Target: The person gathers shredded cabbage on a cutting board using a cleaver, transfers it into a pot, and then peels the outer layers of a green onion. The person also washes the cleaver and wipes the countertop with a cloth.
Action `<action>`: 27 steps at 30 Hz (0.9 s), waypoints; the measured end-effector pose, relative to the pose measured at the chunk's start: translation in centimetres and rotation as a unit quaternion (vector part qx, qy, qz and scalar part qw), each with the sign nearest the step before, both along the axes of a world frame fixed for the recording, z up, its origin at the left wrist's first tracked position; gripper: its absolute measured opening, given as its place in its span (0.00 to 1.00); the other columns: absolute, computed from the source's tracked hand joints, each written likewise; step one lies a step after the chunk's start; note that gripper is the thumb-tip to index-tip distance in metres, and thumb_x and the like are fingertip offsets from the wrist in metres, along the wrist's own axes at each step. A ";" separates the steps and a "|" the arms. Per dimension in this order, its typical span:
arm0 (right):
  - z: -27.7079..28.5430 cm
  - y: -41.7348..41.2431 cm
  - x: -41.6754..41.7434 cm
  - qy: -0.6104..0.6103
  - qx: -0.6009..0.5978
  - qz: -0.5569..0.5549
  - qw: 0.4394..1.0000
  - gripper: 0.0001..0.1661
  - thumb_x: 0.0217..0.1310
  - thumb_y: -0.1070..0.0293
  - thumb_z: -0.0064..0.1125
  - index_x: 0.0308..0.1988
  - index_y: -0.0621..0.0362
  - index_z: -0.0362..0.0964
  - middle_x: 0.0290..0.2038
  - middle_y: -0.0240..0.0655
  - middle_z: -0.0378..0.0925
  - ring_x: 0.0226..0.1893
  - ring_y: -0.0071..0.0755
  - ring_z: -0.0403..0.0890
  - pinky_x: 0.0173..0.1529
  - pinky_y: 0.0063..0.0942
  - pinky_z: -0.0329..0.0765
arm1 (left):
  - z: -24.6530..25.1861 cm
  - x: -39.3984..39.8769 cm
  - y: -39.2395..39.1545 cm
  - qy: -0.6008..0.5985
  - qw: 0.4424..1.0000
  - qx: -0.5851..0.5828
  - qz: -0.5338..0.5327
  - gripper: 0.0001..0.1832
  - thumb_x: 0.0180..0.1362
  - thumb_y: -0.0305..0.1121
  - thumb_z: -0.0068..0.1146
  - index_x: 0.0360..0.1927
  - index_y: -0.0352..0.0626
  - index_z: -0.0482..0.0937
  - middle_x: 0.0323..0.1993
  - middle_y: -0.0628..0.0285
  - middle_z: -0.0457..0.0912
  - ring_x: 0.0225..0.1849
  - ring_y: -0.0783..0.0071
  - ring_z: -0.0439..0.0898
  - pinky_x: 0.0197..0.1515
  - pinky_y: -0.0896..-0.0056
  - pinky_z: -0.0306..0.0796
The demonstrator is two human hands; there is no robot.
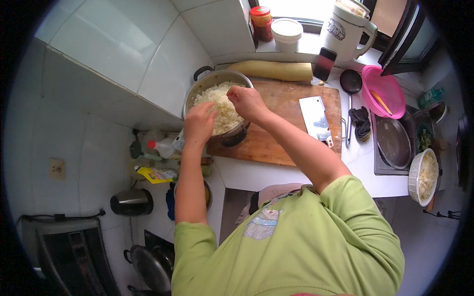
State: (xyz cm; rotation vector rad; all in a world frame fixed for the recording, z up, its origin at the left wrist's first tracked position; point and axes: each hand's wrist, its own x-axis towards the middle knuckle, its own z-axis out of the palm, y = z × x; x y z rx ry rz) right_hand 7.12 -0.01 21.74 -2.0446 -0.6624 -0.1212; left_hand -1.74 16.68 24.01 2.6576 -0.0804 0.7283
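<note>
A two-handled metal pot (190, 94) holds a heap of finely chopped pale vegetable (226, 115) and stands on the left part of a wooden cutting board (274, 148). Over the left side of the heap is my left hand (199, 122), its fingers curled down and partly hidden; whether it holds anything does not show. My right hand (246, 101) hovers over the right side of the heap with thumb and fingertips drawn together; I cannot tell if something is between them. A cleaver (314, 116) lies flat on the board's right part.
Behind the board lies a thick pale cylindrical piece (274, 71). A phone (324, 63) leans near the windowsill. Right of the board are a black ladle (350, 82), a dark cloth (361, 122), a pink basin (396, 100) and the sink (381, 162). Bottles (164, 148) stand left.
</note>
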 end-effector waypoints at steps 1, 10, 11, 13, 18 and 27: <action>0.5 -0.2 -0.5 -0.012 0.043 -0.016 0.999 0.08 0.59 0.68 0.58 0.39 0.58 0.78 0.33 0.48 0.80 0.36 0.51 0.82 0.40 0.36 0.78 | -0.2 -0.2 0.3 -0.025 0.999 -0.022 0.008 0.10 0.55 0.31 0.59 0.41 0.41 0.79 0.38 0.55 0.80 0.43 0.52 0.78 0.46 0.55 0.71; -0.5 -4.2 -1.2 0.128 0.142 -0.074 0.979 0.07 0.59 0.70 0.61 0.37 0.62 0.76 0.31 0.37 0.81 0.31 0.29 0.80 0.36 0.26 0.76 | -0.5 0.1 -1.7 -0.011 0.997 -0.073 0.000 0.06 0.56 0.27 0.57 0.36 0.41 0.81 0.34 0.54 0.81 0.38 0.55 0.79 0.42 0.60 0.73; -1.3 -4.9 -1.2 0.142 0.149 -0.079 0.975 0.07 0.61 0.71 0.60 0.37 0.63 0.76 0.29 0.34 0.80 0.28 0.23 0.79 0.33 0.22 0.75 | -0.7 -0.1 -1.9 -0.035 0.994 -0.101 -0.013 0.06 0.56 0.27 0.58 0.37 0.41 0.82 0.34 0.55 0.81 0.36 0.57 0.80 0.41 0.62 0.73; -1.6 -6.7 -1.6 0.289 0.201 -0.067 0.934 0.10 0.66 0.66 0.55 0.37 0.62 0.74 0.30 0.32 0.79 0.28 0.24 0.79 0.32 0.22 0.75 | -0.1 0.2 -2.5 -0.088 0.983 -0.159 -0.038 0.06 0.57 0.26 0.58 0.38 0.41 0.82 0.33 0.56 0.81 0.33 0.61 0.80 0.38 0.66 0.74; -6.8 -10.8 -3.5 0.492 0.287 -0.074 0.818 0.15 0.71 0.58 0.48 0.41 0.59 0.72 0.34 0.34 0.79 0.30 0.28 0.81 0.34 0.27 0.78 | 1.4 -1.4 -6.2 -0.082 0.905 -0.410 -0.082 0.06 0.60 0.27 0.59 0.39 0.39 0.82 0.33 0.65 0.82 0.33 0.80 0.78 0.37 0.77 0.72; -13.9 -19.1 -6.6 0.334 0.155 -0.323 0.872 0.11 0.59 0.65 0.60 0.37 0.62 0.75 0.29 0.37 0.81 0.30 0.35 0.83 0.34 0.31 0.80 | -6.2 -4.6 -13.4 0.070 0.924 -0.269 -0.262 0.12 0.56 0.26 0.61 0.43 0.36 0.79 0.37 0.58 0.81 0.39 0.66 0.80 0.44 0.70 0.74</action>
